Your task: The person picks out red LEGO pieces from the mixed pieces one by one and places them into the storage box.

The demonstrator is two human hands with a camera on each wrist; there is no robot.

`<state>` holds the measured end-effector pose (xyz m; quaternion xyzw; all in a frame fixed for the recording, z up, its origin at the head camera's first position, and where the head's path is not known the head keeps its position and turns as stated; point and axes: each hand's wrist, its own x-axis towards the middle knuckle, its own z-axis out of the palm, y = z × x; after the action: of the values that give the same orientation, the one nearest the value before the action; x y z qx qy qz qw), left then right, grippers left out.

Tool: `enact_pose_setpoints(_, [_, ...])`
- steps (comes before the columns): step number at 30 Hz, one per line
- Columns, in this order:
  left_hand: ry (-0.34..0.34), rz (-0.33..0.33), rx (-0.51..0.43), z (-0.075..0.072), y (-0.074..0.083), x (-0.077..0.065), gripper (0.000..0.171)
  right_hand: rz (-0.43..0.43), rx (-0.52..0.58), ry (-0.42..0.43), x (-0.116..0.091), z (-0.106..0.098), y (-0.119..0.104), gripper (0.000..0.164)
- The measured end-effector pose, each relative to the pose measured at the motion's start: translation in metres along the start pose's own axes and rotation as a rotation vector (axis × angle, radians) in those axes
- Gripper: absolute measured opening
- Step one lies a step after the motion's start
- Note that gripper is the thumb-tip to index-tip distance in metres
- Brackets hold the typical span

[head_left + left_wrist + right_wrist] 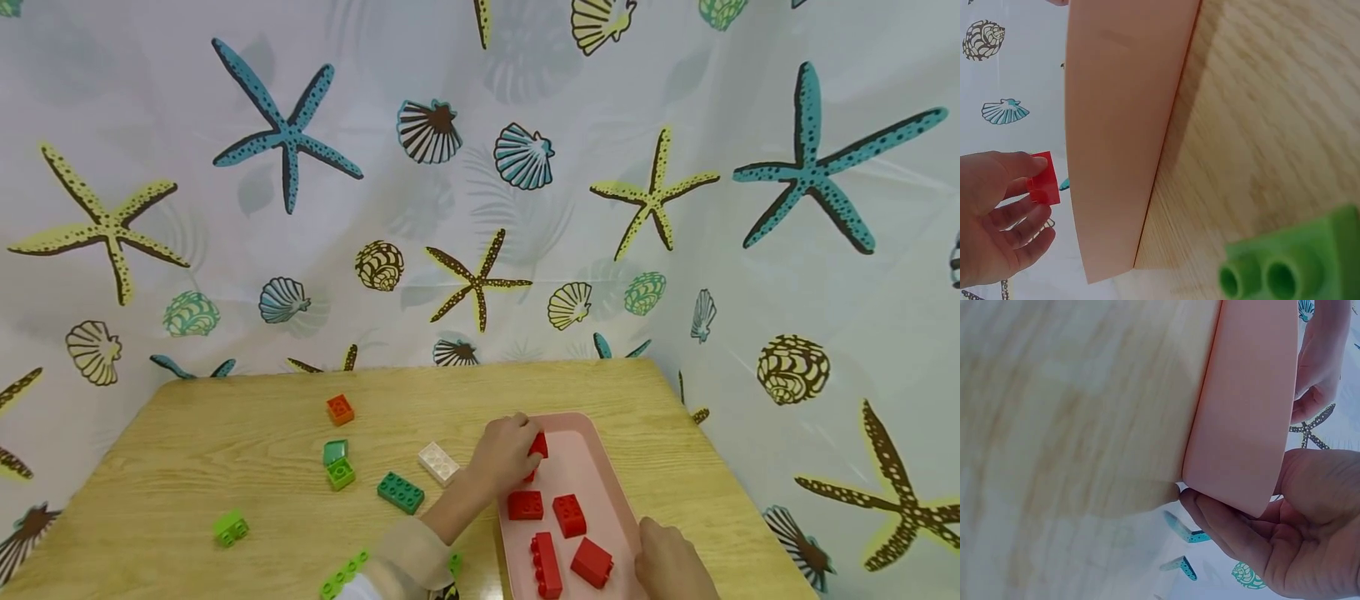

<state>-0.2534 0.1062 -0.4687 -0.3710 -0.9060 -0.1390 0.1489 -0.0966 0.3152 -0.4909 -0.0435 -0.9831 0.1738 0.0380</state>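
My left hand (510, 450) is over the far left part of a pink tray (581, 429). Between thumb and fingertips it pinches a red toy brick (1045, 178), held above the tray wall in the left wrist view. Below that hand in the tray lie a red brick (526, 505) on the left and another red brick (569, 516) to its right. Nearer me are a long red brick (546, 565) and a tilted red brick (592, 562). My right hand (1297, 531) grips the tray at its right side, fingers curled round the wall's end.
Left of the tray are a white brick (438, 463), a dark green brick (401, 492) and a long light green brick (345, 575). Farther left sit an orange brick (341, 409), a teal piece (335, 452) and light green bricks (230, 527). A patterned cloth (480, 183) hangs behind the table.
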Motion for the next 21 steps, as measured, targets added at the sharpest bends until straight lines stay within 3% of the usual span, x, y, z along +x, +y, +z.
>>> enact_pose_setpoints(13, [-0.033,0.002,-0.034,0.014,0.010,0.002,0.022,0.009,-0.008,0.011,-0.001,0.000,0.000,0.019])
enact_pose_setpoints(21, [-0.035,0.051,-0.051,0.026,0.011,0.002,0.026,0.003,0.000,0.012,-0.001,0.000,-0.001,0.019])
